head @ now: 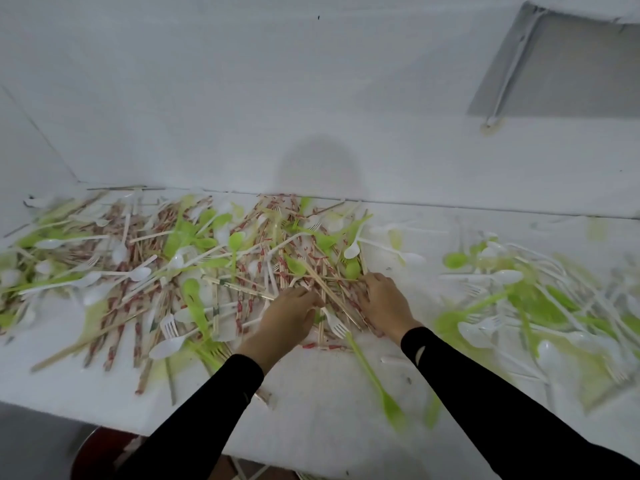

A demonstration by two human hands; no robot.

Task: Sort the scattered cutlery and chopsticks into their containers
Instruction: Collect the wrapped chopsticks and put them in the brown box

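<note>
On the white counter (329, 403), my left hand (289, 318) curled round bare wooden chopsticks (329, 293); right hand (385, 304) fingertips on the same bundle, grip unclear; plastic cutlery (195, 303) all round

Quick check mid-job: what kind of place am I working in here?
Probably a makeshift sorting bench, not a kitchen: a white-covered table against a plain white wall, heaped with plastic spoons and paper-wrapped chopsticks.

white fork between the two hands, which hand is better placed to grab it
Probably the left hand: its curled fingertips sit right beside the handle of the white fork, while the right hand lies spread over the chopsticks.
</note>
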